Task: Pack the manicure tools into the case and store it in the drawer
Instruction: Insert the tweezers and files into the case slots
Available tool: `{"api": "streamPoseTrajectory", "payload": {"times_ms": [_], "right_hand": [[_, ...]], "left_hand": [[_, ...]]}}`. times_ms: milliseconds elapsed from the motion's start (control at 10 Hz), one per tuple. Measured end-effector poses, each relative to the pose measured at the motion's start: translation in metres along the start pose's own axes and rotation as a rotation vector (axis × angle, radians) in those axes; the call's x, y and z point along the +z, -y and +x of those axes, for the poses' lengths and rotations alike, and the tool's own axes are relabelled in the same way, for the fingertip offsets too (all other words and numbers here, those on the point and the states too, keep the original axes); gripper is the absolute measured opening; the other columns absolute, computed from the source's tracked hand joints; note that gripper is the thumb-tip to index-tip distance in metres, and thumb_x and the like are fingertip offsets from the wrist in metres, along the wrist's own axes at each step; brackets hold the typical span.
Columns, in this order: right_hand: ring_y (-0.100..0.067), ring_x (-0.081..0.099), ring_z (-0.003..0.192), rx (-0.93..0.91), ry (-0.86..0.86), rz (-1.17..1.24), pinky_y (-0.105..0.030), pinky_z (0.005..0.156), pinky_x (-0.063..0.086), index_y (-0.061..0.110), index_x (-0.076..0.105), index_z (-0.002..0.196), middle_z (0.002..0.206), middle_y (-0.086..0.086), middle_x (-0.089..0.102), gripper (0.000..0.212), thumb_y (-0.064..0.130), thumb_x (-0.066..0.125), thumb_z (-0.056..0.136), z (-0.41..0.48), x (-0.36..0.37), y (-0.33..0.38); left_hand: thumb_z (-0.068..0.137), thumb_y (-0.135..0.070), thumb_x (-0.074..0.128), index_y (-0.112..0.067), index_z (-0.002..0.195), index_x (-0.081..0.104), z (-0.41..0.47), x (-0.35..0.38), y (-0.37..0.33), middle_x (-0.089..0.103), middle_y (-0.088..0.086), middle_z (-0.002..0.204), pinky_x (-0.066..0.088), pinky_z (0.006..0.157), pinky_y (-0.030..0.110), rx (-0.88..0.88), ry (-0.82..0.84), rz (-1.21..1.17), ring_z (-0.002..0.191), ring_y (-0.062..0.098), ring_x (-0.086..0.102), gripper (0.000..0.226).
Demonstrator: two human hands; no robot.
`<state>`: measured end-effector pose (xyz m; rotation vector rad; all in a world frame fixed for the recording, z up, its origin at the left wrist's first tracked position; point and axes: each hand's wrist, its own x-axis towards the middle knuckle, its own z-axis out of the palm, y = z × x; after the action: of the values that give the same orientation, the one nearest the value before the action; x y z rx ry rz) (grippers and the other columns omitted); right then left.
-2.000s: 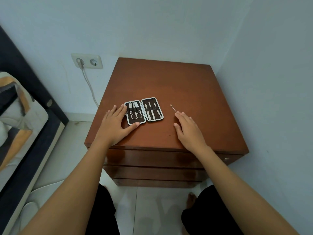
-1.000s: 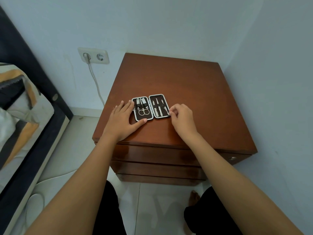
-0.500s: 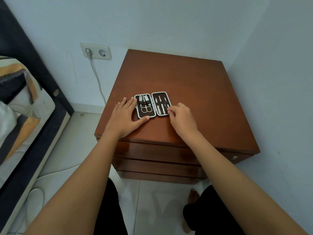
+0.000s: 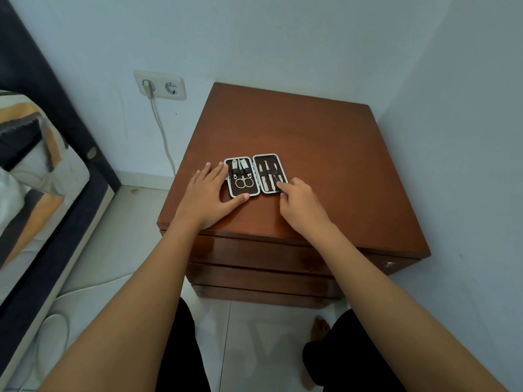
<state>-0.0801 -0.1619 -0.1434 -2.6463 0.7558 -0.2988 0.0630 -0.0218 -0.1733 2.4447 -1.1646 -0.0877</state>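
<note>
Lying open on the nightstand tabletop (image 4: 325,142), manicure case (image 4: 255,175) between both hands: left hand (image 4: 208,195) flat, grip open, bracing left edge; right hand (image 4: 301,205) fingertips (image 4: 281,185) pressing right-half tools, grip state unclear.

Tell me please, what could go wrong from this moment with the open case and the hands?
1. The right hand presses its fingertips on the right half of the open manicure case; a tool not fully seated might slip out when the case is folded.
2. The left hand only rests beside the case, so it may slide on the glossy nightstand.
</note>
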Motion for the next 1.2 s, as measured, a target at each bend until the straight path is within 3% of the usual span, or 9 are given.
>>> {"api": "streamPoseTrajectory", "payload": {"times_ms": [200, 400, 500, 700, 900, 1200], "right_hand": [[-0.028, 0.050, 0.100, 0.013, 0.004, -0.072, -0.032, 0.066, 0.036, 0.011, 0.055, 0.117, 0.105, -0.011, 0.052, 0.030, 0.019, 0.036, 0.096, 0.005, 0.004, 0.002], [-0.027, 0.048, 0.107, 0.023, 0.054, -0.132, -0.036, 0.072, 0.041, 0.016, 0.042, 0.133, 0.114, -0.010, 0.048, 0.037, 0.024, 0.032, 0.098, 0.009, 0.006, 0.003], [-0.025, 0.048, 0.109, 0.031, 0.066, -0.029, -0.035, 0.075, 0.041, 0.017, 0.037, 0.139, 0.119, -0.008, 0.047, 0.042, 0.027, 0.034, 0.098, 0.010, 0.007, -0.002], [-0.015, 0.051, 0.086, -0.014, -0.164, 0.140, -0.031, 0.074, 0.049, 0.010, 0.054, 0.127, 0.099, -0.004, 0.050, 0.035, 0.022, 0.047, 0.095, -0.013, 0.015, -0.018], [-0.016, 0.047, 0.094, -0.050, -0.175, 0.081, -0.027, 0.077, 0.046, 0.011, 0.048, 0.133, 0.101, -0.006, 0.048, 0.039, 0.022, 0.046, 0.096, -0.015, 0.017, -0.017], [-0.027, 0.047, 0.095, -0.072, -0.145, -0.060, -0.039, 0.071, 0.047, 0.012, 0.051, 0.128, 0.104, -0.013, 0.047, 0.035, 0.024, 0.044, 0.096, -0.008, 0.020, -0.013]], "left_hand": [[0.082, -0.067, 0.045, -0.019, 0.149, 0.019, 0.000, 0.000, -0.001, 0.017, -0.002, 0.158, 0.002, 0.117, 0.037, -0.005, 0.000, 0.000, 0.147, 0.020, 0.007, 0.086], [0.082, -0.067, 0.044, -0.019, 0.149, 0.019, 0.000, 0.000, -0.002, 0.017, -0.002, 0.158, 0.002, 0.117, 0.038, -0.008, 0.009, 0.005, 0.147, 0.020, 0.007, 0.087], [0.082, -0.067, 0.044, -0.019, 0.149, 0.019, 0.000, -0.001, -0.002, 0.017, -0.002, 0.158, 0.002, 0.117, 0.038, -0.008, 0.008, 0.002, 0.147, 0.020, 0.007, 0.087], [0.082, -0.067, 0.045, -0.018, 0.149, 0.020, -0.001, -0.002, -0.002, 0.018, -0.001, 0.158, 0.002, 0.117, 0.037, -0.002, 0.006, -0.003, 0.147, 0.020, 0.007, 0.087], [0.082, -0.068, 0.044, -0.019, 0.149, 0.019, 0.000, -0.001, -0.002, 0.018, -0.001, 0.158, 0.002, 0.117, 0.038, -0.006, 0.009, -0.005, 0.147, 0.020, 0.007, 0.087], [0.082, -0.067, 0.045, -0.018, 0.149, 0.019, 0.000, 0.000, -0.002, 0.018, -0.001, 0.158, 0.002, 0.117, 0.038, -0.007, 0.005, -0.007, 0.147, 0.020, 0.007, 0.086]]}}
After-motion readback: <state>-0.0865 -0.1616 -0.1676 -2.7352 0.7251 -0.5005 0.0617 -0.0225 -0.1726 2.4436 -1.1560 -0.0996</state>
